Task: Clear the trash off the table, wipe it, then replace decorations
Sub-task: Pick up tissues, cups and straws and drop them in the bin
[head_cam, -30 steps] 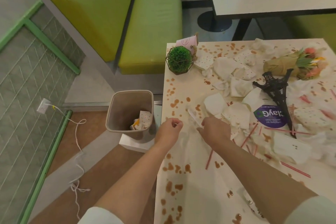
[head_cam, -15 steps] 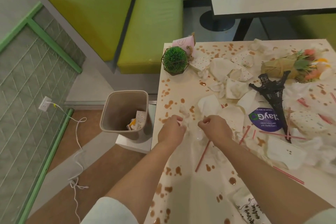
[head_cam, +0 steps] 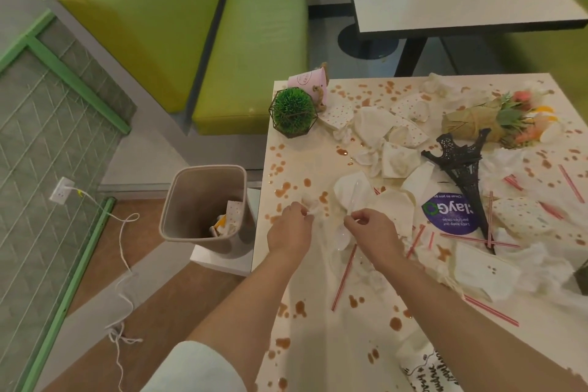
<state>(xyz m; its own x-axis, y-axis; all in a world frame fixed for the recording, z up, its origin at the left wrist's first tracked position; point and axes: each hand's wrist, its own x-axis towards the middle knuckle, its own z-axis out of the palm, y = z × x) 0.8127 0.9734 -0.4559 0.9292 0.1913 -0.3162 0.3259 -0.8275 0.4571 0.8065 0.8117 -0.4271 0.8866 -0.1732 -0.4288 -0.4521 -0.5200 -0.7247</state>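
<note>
Both hands at the bench's near-left edge: left hand [head_cam: 288, 229] pinches a small crumpled tissue scrap [head_cam: 310, 205]; right hand [head_cam: 370, 227] pinches a clear plastic spoon [head_cam: 345, 229], now raised from where it lay flat a second ago. Trash bin [head_cam: 203, 200] stands just left, off the bench [head_cam: 318, 344]. Judgement: clearing barely begun; napkins [head_cam: 375, 127], red straws [head_cam: 343, 278] and spills remain.

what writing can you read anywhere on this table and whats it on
"layG", seen upside down, first letter hidden: purple round sticker under the black tower.
Small lines beneath it: too blurred to read.
Pink cup: print too small to read.
Black lettering on the white paper at the near edge: not legible.
</note>
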